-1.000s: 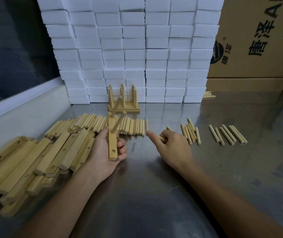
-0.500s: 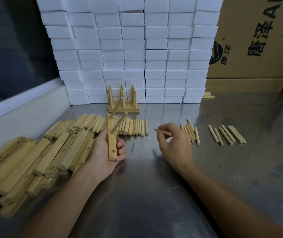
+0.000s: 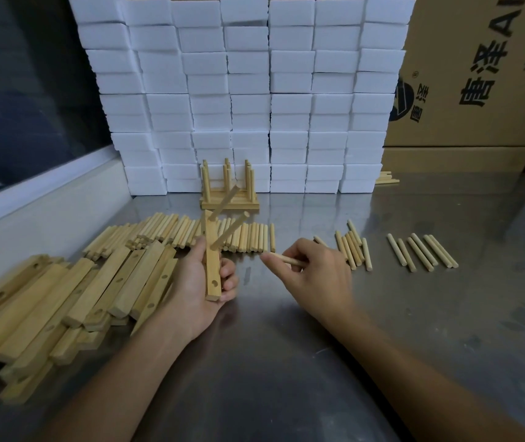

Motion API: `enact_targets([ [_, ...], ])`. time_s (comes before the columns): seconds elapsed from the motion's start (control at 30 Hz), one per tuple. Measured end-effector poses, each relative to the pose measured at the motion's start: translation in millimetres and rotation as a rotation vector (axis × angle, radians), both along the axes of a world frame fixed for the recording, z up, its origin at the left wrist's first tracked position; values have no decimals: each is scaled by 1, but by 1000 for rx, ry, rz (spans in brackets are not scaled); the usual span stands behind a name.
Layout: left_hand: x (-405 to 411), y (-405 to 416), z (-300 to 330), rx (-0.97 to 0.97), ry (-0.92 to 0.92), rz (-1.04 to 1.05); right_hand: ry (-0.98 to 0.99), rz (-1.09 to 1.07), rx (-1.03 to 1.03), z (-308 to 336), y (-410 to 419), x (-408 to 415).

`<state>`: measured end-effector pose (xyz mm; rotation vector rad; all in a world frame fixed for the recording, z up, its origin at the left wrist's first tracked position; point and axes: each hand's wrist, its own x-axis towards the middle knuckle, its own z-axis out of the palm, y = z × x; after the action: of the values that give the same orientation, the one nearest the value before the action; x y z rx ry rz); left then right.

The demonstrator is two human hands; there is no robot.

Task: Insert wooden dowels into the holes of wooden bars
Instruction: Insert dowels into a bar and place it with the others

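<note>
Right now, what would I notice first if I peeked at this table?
Probably the two hands in the middle: the left hand holds a bar upright with two dowels already stuck in it, and the right hand pinches another dowel beside it. Behind them stands a big wall of white blocks. A heap of bars lies at the left.

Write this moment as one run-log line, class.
left hand: grips bar, two dowels in, lowest hole empty | right hand: pinches loose dowel | next: probably insert
</note>
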<state>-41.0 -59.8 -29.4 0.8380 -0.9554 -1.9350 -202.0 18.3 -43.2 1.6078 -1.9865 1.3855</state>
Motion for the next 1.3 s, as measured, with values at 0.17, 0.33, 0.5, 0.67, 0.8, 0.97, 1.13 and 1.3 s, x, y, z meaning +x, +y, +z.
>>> enact_targets([
  [0.17,-2,1,-1,-4,54,-22,-45,231,-26,2,1,25],
  [0.33,1,-3,-2,20,34,5,57,457,1,3,6,46],
  [0.5,1,-4,-3,59,63,7,107,502,44,3,7,51],
  [0.67,2,-5,-3,86,117,-27,152,518,122,7,10,46],
  [0.8,-1,-3,-3,52,63,1,333,480,135,12,14,44],
  [0.97,-7,2,-3,-10,-17,43,528,421,162,24,15,44],
  [1.13,-6,2,-5,4,-72,90,668,333,208,28,16,51],
  [1.3,-9,4,-7,-162,-128,94,632,305,306,24,19,54],
])
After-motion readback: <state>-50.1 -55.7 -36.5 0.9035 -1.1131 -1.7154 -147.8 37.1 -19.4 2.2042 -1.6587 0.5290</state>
